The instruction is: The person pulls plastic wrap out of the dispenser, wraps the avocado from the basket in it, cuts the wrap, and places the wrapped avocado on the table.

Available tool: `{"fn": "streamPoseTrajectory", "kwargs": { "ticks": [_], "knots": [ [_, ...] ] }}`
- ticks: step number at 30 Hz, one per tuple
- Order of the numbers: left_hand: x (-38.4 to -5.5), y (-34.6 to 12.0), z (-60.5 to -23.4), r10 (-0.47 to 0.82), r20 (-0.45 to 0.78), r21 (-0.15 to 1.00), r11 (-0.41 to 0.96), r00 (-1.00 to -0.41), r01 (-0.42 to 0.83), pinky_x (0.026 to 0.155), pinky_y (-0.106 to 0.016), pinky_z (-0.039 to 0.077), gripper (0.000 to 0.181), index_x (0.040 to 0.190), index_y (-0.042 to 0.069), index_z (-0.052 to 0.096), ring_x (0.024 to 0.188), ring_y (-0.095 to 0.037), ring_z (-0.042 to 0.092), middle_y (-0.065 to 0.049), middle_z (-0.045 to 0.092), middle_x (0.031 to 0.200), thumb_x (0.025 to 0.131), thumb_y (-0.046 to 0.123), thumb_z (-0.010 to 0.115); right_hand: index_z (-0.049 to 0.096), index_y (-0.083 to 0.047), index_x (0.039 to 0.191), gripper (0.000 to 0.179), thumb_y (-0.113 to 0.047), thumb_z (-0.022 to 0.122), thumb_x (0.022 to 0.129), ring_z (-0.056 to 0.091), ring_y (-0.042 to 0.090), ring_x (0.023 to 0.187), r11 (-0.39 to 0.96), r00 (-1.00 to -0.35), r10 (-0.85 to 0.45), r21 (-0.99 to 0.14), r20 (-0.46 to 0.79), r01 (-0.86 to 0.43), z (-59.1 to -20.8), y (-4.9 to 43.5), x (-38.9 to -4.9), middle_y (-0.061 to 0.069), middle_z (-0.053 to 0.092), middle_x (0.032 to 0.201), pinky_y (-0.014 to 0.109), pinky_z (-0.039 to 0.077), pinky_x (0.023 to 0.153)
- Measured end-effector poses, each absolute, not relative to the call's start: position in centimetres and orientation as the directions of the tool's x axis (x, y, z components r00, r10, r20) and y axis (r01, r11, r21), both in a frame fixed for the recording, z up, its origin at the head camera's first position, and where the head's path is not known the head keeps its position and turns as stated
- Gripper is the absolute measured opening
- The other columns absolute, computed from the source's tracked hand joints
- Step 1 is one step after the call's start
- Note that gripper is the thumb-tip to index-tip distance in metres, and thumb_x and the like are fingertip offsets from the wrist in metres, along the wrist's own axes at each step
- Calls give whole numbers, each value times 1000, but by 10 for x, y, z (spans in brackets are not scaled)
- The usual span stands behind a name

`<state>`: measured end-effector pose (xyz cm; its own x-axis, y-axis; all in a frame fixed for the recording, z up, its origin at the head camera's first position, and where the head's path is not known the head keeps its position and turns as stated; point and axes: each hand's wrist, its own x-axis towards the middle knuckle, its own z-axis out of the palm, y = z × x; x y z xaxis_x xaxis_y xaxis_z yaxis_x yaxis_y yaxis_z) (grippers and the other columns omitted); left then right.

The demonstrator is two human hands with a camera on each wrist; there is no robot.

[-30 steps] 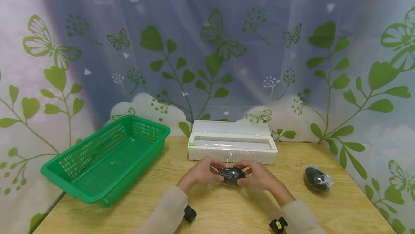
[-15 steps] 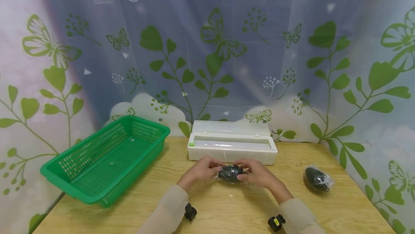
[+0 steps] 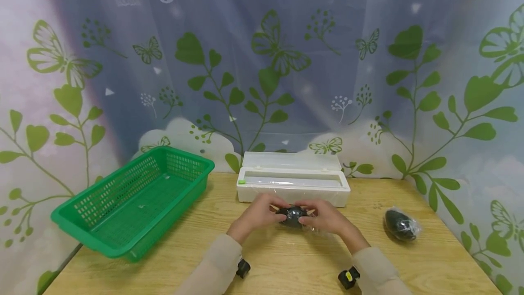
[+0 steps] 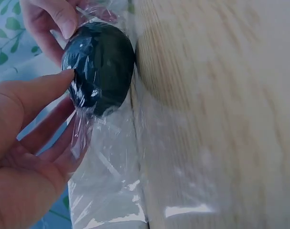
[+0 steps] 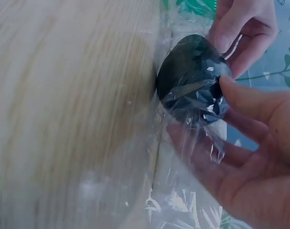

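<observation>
A smooth, dark green oval fruit that looks like an avocado (image 3: 293, 216) is between both hands, just above the table in front of the white film dispenser. Clear cling film (image 4: 111, 171) covers it and trails off its sides. My left hand (image 3: 259, 213) grips the left end, thumb on the near side and fingers behind. From the opposite end, my right hand (image 3: 325, 217) holds it the same way, its thumb (image 5: 247, 98) pressing the wrapped skin. Loose film bunches by the right palm. The fingertips behind the fruit are partly hidden.
The white cling film dispenser (image 3: 292, 193) stands at the back with its lid raised and a green slider (image 3: 242, 182) at its left. A green basket (image 3: 123, 245) sits on the left. Another film-wrapped dark fruit (image 3: 400, 225) lies on the wooden table (image 3: 286, 272) at right.
Both hands have shifted slightly up and away with the fruit. The left fingers moved off its end and came back onto it. The film near the dispenser's front looks less stretched.
</observation>
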<state>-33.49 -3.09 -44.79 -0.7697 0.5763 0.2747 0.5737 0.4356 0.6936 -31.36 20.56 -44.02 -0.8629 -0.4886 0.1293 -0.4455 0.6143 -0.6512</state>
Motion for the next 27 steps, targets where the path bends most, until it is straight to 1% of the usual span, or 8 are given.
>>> {"fn": "streamPoseTrajectory", "kwargs": {
  "ticks": [2, 5, 9, 12, 15, 18, 21, 27],
  "knots": [
    [-336, -32, -450, 564, 264, 720, 424, -782, 549, 86, -34, 64, 25, 112, 0, 79, 105, -29, 74, -15, 77, 112, 87, -2, 78, 66, 1, 133, 45, -11, 78, 91, 69, 40, 111, 647, -877, -455, -620, 153, -444, -438, 203, -312, 24, 69, 130, 44, 62, 86],
    [-338, -33, -451, 556, 257, 745, 408, -791, 528, 86, -32, 64, 26, 114, -1, 77, 106, -31, 74, -18, 76, 115, 88, -3, 77, 71, 1, 123, 40, -7, 82, 86, 70, 40, 106, 692, -893, -396, -570, 212, -442, -432, 198, -308, 22, 72, 123, 48, 62, 88],
    [-341, -35, -452, 557, 253, 755, 398, -791, 521, 87, -33, 64, 28, 117, -2, 76, 107, -32, 74, -19, 75, 118, 90, -2, 76, 77, -1, 110, 30, -3, 85, 81, 72, 36, 100, 742, -888, -375, -487, 268, -460, -426, 188, -304, 16, 76, 111, 45, 63, 83],
    [-343, -36, -454, 564, 267, 748, 389, -781, 537, 89, -40, 64, 28, 118, -3, 75, 107, -34, 74, -20, 75, 119, 90, -2, 75, 77, -2, 111, 33, -4, 87, 79, 72, 31, 95, 756, -874, -403, -440, 272, -485, -429, 185, -305, 14, 77, 109, 41, 62, 80],
    [-344, -36, -456, 570, 267, 742, 393, -777, 543, 93, -47, 62, 30, 120, -3, 74, 108, -37, 73, -20, 74, 122, 89, -2, 75, 75, -1, 117, 40, -6, 87, 79, 73, 30, 95, 748, -876, -414, -456, 248, -482, -433, 185, -308, 16, 77, 113, 42, 63, 81],
    [-344, -36, -458, 568, 238, 749, 409, -788, 521, 97, -47, 60, 34, 123, 0, 73, 113, -37, 71, -18, 73, 126, 89, -1, 77, 73, 1, 122, 45, -6, 87, 80, 74, 34, 99, 744, -902, -376, -511, 212, -430, -436, 185, -307, 20, 74, 120, 45, 63, 85],
    [-344, -35, -458, 564, 213, 761, 417, -798, 497, 101, -46, 58, 37, 126, 1, 72, 119, -35, 68, -16, 71, 129, 89, -1, 77, 71, 3, 123, 47, -6, 87, 80, 74, 36, 101, 741, -917, -343, -542, 204, -397, -438, 184, -308, 21, 73, 122, 46, 63, 86],
    [-344, -35, -458, 559, 202, 752, 437, -804, 493, 97, -42, 60, 36, 126, 4, 73, 115, -34, 70, -14, 71, 130, 91, -1, 74, 70, 5, 121, 42, -1, 84, 82, 73, 35, 101, 714, -909, -341, -562, 241, -417, -442, 186, -309, 22, 73, 121, 43, 64, 84]
  ]
}}
